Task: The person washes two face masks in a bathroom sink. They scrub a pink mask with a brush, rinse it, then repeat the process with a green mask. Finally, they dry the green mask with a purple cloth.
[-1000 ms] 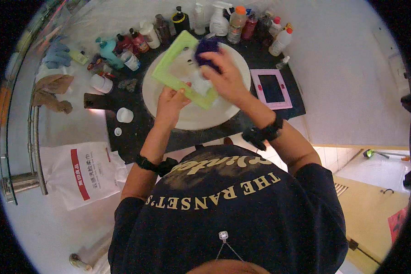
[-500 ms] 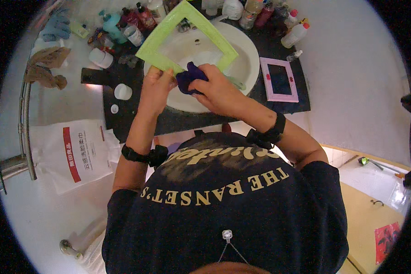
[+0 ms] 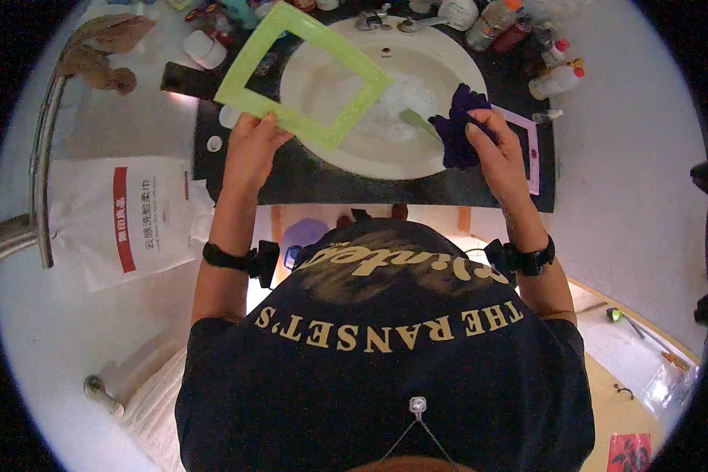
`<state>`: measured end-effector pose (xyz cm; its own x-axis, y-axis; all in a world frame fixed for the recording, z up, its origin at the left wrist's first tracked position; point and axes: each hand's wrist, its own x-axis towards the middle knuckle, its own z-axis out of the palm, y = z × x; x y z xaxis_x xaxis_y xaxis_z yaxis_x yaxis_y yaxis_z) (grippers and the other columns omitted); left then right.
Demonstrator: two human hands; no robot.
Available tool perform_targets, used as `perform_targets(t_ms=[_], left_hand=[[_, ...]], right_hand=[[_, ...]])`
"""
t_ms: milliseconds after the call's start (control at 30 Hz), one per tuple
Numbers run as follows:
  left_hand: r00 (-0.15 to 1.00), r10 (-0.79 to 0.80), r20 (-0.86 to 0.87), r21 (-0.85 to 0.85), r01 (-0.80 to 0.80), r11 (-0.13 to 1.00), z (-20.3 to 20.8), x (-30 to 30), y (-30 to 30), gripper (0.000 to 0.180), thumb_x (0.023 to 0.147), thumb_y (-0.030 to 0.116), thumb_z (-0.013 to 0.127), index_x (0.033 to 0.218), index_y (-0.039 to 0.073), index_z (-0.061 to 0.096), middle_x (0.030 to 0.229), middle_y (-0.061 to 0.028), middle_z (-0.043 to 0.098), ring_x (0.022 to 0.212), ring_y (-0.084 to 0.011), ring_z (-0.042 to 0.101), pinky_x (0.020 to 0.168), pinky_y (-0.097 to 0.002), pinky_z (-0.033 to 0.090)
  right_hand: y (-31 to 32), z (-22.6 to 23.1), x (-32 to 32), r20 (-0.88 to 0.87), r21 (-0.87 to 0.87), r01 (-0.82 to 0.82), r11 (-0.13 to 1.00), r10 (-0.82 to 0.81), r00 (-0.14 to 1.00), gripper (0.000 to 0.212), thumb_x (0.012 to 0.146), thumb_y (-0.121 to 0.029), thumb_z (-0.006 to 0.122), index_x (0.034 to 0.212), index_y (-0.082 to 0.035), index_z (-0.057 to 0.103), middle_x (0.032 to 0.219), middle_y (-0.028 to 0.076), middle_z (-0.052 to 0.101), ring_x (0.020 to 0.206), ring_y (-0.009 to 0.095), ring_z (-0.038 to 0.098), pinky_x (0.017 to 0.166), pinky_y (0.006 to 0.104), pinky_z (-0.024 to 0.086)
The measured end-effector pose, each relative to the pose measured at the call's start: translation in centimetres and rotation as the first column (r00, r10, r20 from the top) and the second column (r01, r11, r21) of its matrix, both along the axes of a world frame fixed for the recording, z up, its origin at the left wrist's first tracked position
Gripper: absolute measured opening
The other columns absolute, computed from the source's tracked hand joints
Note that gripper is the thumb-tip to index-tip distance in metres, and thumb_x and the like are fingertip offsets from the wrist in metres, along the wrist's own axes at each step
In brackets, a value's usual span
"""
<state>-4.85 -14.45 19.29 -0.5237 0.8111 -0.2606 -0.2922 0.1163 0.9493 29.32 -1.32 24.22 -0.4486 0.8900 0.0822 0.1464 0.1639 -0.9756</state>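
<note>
A light green picture frame (image 3: 252, 59), with no pane or backing in its opening, is held tilted over the left part of the sink by my left hand (image 3: 252, 149). My thumb and fingers pinch its lower left side. To the right, my right hand (image 3: 497, 149) grips a bunched dark purple cloth (image 3: 462, 126), apart from the frame. Below both lies the white oval sink (image 3: 322, 153), with whitish suds in its basin. A green strip-like thing (image 3: 419, 122) leans at the sink's right side, partly behind the cloth.
A pink picture frame (image 3: 533, 157) lies on the black counter (image 3: 291, 187) right of the sink, partly hidden by my right hand. Several bottles, one white (image 3: 557, 82), line the back right. At left are a dark phone-like slab (image 3: 189, 81), a white jar (image 3: 204, 49) and a hanging white bag (image 3: 102, 228).
My right hand has drawn the purple cloth off the green frame and out to the right. My left hand still holds the frame. The view has shifted slightly.
</note>
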Motion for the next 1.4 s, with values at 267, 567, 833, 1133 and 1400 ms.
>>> perform_targets(t_ms=[267, 567, 833, 1133, 1400], left_hand=[[0.952, -0.064, 0.298, 0.014, 0.063, 0.998, -1.3, 2.3, -0.1, 0.024, 0.098, 0.015, 0.052, 0.119, 0.003, 0.052, 0.114, -0.0101, 0.06, 0.105, -0.0238, 0.06, 0.093, -0.0435, 0.049], [0.494, -0.674, 0.549, 0.243, 0.677, 0.694, -1.7, 9.3, 3.2, 0.036, 0.098, 0.016, 0.051, 0.131, 0.003, 0.046, 0.127, -0.0126, 0.057, 0.111, -0.0275, 0.06, 0.095, -0.0472, 0.049], [0.489, -0.637, 0.596, 0.208, 0.673, 0.71, -3.8, 15.3, 10.3, 0.027, 0.098, 0.015, 0.053, 0.124, 0.01, 0.051, 0.117, -0.0076, 0.062, 0.103, -0.0206, 0.062, 0.087, -0.0424, 0.053], [0.334, -0.736, 0.588, 0.162, 0.843, 0.512, -4.4, 20.8, 13.3, 0.026, 0.096, 0.016, 0.056, 0.12, 0.007, 0.052, 0.12, -0.0087, 0.059, 0.111, -0.0245, 0.058, 0.093, -0.0455, 0.049], [0.151, -0.792, 0.591, 0.146, 0.946, 0.289, -6.2, 28.5, 17.2, 0.025, 0.099, 0.02, 0.052, 0.119, 0.006, 0.053, 0.115, -0.0069, 0.06, 0.107, -0.021, 0.058, 0.093, -0.0427, 0.048]], right_hand=[[0.2, -1.8, 3.2, 0.064, -0.232, -0.099, 0.968, 0.117, 0.991, 0.022, 0.094, -0.025, 0.06, 0.101, -0.005, 0.063, 0.101, 0.002, 0.061, 0.098, 0.01, 0.055, 0.089, 0.0255, 0.043], [-1.7, -2.2, 1.4, -0.691, -0.715, -0.475, 0.514, -0.414, 0.593, 0.056, 0.1, -0.047, 0.037, 0.127, -0.001, 0.055, 0.117, 0.014, 0.065, 0.104, 0.026, 0.064, 0.094, 0.0412, 0.049], [0.1, -5.1, 4.3, -0.659, -0.715, -0.449, 0.536, -0.302, 0.689, 0.065, 0.091, -0.057, 0.05, 0.122, -0.001, 0.06, 0.112, 0.013, 0.067, 0.093, 0.026, 0.067, 0.082, 0.0408, 0.056], [-3.9, -3.5, 15.0, -0.572, -0.778, -0.127, 0.616, -0.609, 0.55, 0.087, 0.086, -0.073, 0.042, 0.132, 0.001, 0.05, 0.123, 0.012, 0.06, 0.11, 0.023, 0.058, 0.096, 0.038, 0.047], [-4.8, -2.9, 24.4, -0.03, -0.433, 0.357, 0.828, -0.409, 0.912, 0.025, 0.088, -0.022, 0.066, 0.106, -0.004, 0.065, 0.092, 0.001, 0.063, 0.082, 0.008, 0.057, 0.073, 0.0241, 0.047]])
